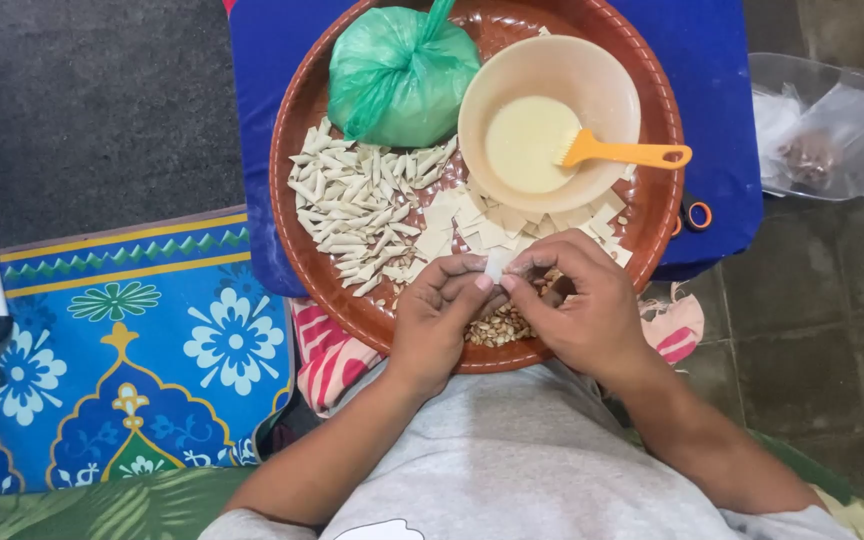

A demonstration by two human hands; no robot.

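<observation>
A: Right, seen from above: both hands over the near rim of a round brown tray (297,120). Left hand (439,315) and right hand (577,300) fingertip to fingertip, pinching one small white dough piece (497,264) between them.

B: Closed on it, then?

A: Closed, yes, thumbs and forefingers of both hands pressed on that piece, just above a heap of peanuts (500,325) at the tray's near edge.

B: And around them?

A: Just beyond the hands, a scatter of flat dough squares (482,222). Left of those, a pile of rolled dough sticks (357,205). Behind that pile, a knotted green plastic bag (397,75). Beside the bag, a beige bowl (607,85) of pale paste, an orange brush (620,153) lying in it, handle out over the right rim.

B: Under the tray?

A: A blue cushion (712,90), small scissors (692,213) peeking out at its right edge. Clear plastic bags (832,125) well off to the right on the grey floor. A blue floral mat (132,350) to the left.
</observation>
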